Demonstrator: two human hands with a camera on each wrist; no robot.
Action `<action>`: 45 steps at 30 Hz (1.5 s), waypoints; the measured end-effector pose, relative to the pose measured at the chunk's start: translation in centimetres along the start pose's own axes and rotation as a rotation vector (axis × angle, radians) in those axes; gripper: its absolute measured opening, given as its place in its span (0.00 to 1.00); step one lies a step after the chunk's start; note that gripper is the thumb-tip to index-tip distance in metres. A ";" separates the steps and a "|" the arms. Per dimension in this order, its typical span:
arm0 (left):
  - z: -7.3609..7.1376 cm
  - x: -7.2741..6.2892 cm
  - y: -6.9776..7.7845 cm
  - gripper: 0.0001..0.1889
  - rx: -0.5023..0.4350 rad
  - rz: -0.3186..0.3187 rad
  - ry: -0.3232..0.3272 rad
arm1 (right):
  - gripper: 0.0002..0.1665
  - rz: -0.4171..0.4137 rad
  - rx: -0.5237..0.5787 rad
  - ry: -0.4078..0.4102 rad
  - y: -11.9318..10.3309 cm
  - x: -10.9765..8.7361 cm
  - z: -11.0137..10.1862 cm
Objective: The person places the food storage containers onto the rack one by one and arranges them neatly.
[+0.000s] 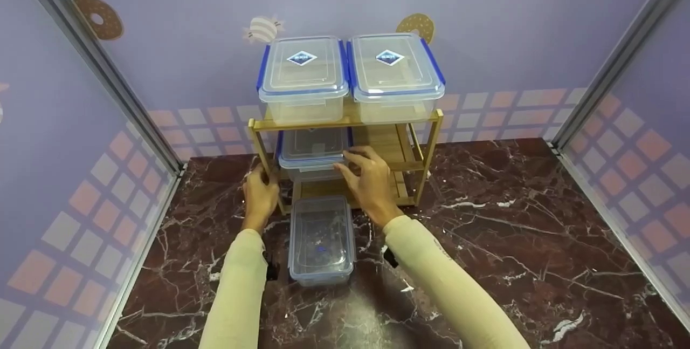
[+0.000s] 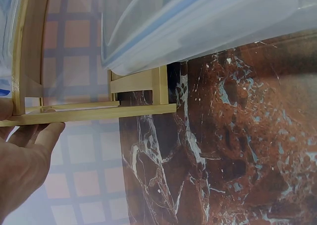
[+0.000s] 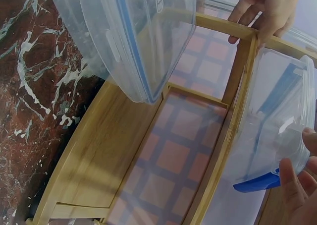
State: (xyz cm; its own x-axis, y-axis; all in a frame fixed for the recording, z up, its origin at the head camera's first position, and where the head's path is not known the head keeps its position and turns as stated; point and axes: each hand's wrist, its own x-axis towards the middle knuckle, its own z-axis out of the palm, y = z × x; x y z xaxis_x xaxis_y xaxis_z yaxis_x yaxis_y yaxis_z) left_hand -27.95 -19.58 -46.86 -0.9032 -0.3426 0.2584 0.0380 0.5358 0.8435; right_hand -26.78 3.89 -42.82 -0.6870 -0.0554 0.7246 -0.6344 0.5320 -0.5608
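Note:
A two-tier wooden rack (image 1: 350,121) stands against the back wall. My left hand (image 1: 261,196) grips its left front post, fingers on one side and thumb on the other in the left wrist view. On the middle shelf sits a clear food container (image 1: 312,146) with blue side clips. My right hand (image 1: 371,179) holds its front right corner between thumb and fingers; in the right wrist view the fingertips (image 3: 288,178) lie by the blue clip. Another clear lidded container (image 1: 322,238) is in front of the rack, its far end by the lowest shelf.
Two lidded containers, the left one (image 1: 304,76) and the right one (image 1: 396,76), stand side by side on the rack's top. Purple panels with metal edge frames (image 1: 636,41) enclose the dark red marble-patterned surface (image 1: 512,241) on the left, back and right.

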 end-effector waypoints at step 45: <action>0.1 0.0 0.1 0.09 -0.009 0.003 -0.003 | 0.36 0.520 0.254 -0.324 5.7 -12.4 -2.0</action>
State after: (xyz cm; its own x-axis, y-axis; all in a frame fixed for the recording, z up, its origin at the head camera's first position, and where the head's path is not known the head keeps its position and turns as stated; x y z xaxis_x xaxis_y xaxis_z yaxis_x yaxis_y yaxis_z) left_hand -27.97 -19.43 -46.90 -0.9045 -0.3385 0.2594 0.0444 0.5301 0.8467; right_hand -21.11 9.30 -54.18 -0.9730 -0.1178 0.1987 -0.2276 0.3441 -0.9109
